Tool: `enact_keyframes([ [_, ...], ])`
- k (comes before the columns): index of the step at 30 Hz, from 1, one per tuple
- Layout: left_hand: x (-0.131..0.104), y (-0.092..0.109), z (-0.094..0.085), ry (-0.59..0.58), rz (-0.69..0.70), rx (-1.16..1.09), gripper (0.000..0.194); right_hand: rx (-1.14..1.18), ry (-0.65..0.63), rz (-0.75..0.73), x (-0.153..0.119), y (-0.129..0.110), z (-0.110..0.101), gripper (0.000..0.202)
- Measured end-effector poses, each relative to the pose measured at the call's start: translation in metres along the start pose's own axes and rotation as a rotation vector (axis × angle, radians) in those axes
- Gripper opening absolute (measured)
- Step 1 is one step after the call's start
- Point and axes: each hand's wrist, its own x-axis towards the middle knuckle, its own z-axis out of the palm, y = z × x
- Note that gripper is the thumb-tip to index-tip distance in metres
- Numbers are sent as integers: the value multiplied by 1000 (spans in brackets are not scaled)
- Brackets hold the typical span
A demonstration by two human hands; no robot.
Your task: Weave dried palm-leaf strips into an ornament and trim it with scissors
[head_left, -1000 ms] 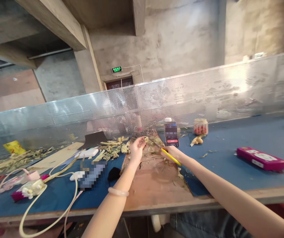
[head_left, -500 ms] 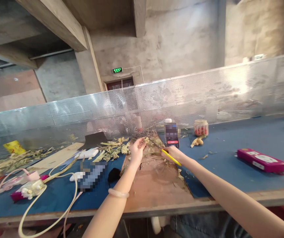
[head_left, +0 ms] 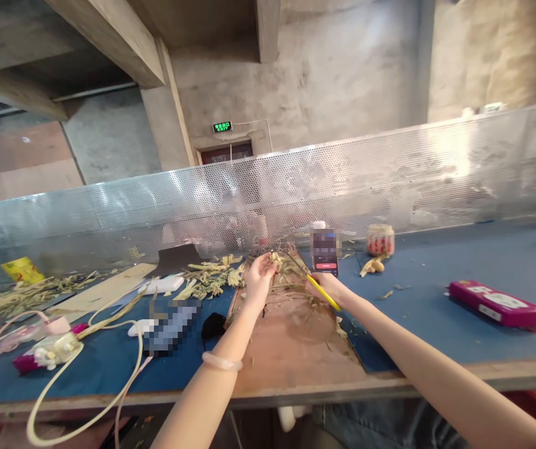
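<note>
Pinched in my left hand point(head_left: 259, 277) is a small piece of dried plant point(head_left: 275, 259), pale yellowish. My right hand point(head_left: 328, 288) is closed on a yellow-handled tool point(head_left: 325, 294), whose thin dark tip points up and left toward the plant piece; what kind of tool it is I cannot make out. Both hands are above a reddish-brown board point(head_left: 291, 349), with dried stems and scraps point(head_left: 296, 284) at its far part. Left of the board lies a heap of dried plant pieces point(head_left: 214, 279).
A phone point(head_left: 325, 255) stands upright behind my right hand. Further right are a jar point(head_left: 381, 240), a pale root-like piece point(head_left: 373, 266) and a magenta box point(head_left: 496, 304). Cables point(head_left: 139, 358), a white device point(head_left: 162, 285) and a yellow packet point(head_left: 22, 270) lie left. A perforated metal screen point(head_left: 343, 174) runs behind.
The view has shifted slightly. The tool's tip is a little further from the plant piece in my left hand; both hands keep their hold.
</note>
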Motion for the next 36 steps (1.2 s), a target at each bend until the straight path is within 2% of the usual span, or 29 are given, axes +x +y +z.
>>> enact_keyframes([
  [10,-2,7,6,-18,-82,-200,35,-28,41,5,0,4,-2,25],
  [20,-4,7,8,-37,-157,-60,45,-59,126,8,0,3,-1,22],
  [26,-5,8,8,-51,-127,15,51,-66,186,-54,-2,0,-3,18],
  [30,-7,9,9,-73,-119,46,47,-107,186,-104,-6,-4,-4,19],
  [36,-9,12,10,-150,-138,4,41,-177,197,-54,-9,-8,-4,22],
])
